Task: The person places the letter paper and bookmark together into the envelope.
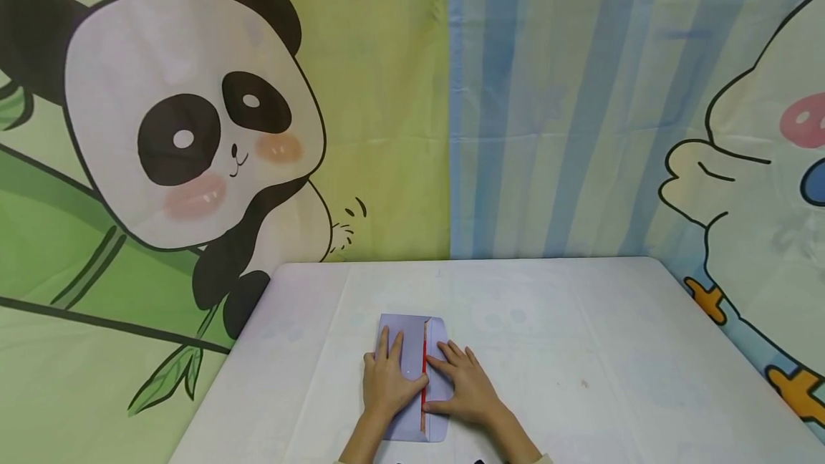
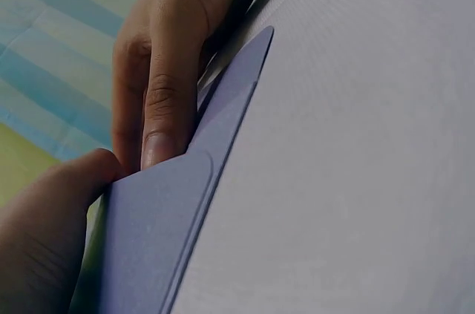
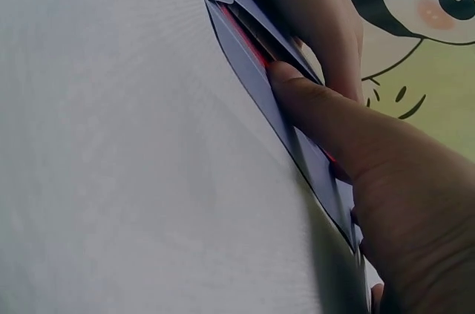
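A lavender paper envelope lies on the white table, its long mouth running up its right side. Red and brownish contents show as a thin strip in the mouth. My left hand rests on the envelope's body with fingers spread, its thumb reaching to the mouth's edge. On the other side, my right hand lies over the right flap. Its thumb and index fingertips touch the mouth beside the red strip. How deep these fingertips reach is hidden.
The white table extends around the envelope. Behind it hangs a cloth backdrop, with a panda picture on the left and blue stripes on the right.
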Motion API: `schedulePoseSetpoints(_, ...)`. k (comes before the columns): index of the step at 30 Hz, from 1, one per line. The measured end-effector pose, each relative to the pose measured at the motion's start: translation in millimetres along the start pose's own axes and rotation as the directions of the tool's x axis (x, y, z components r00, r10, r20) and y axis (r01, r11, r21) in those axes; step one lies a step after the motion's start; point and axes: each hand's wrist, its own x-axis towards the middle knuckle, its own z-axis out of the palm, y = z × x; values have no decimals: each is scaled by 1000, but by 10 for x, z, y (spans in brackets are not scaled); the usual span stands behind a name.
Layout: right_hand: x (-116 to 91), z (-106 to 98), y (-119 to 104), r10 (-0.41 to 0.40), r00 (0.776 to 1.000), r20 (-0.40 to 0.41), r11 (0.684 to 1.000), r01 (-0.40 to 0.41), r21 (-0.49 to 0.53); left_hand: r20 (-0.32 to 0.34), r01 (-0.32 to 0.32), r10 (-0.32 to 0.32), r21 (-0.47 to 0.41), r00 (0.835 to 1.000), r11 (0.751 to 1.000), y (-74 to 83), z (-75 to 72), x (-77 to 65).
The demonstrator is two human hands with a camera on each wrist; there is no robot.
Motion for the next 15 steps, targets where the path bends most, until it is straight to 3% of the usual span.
schedulePoseSetpoints(15, -3, 13, 9, -15, 1000, 7, 1000, 15, -5, 13, -10, 10, 11, 1000, 1000, 6, -20, 0)
